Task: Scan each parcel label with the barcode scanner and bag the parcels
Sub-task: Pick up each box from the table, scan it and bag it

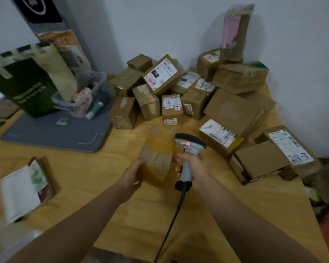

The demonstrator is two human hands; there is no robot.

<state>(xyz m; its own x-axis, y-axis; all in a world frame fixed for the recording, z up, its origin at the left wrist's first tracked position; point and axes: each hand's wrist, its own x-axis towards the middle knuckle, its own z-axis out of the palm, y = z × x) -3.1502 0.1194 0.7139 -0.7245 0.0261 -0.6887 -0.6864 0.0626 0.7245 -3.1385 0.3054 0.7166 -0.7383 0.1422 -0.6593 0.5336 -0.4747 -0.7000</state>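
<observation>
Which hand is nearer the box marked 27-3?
Right. The right hand, holding the scanner, sits left of the 27-3 box; the left hand, holding a parcel, is farther left.

The desk (103, 177) is pale yellow-tan wood, the held parcel (156, 154) brown cardboard banded with yellowish tape, and the barcode scanner (188, 149) grey with a black head rim, black cable and a red-edged white sticker. The piled parcels (234, 109) along the far and right edges are brown with white labels, one label (291, 147) inked in blue, and a tall box (235, 31) at the far right corner shows pink. Toward the left edge are a grey mat (51, 133) and a dark green box (25, 86) with white lettering.
</observation>
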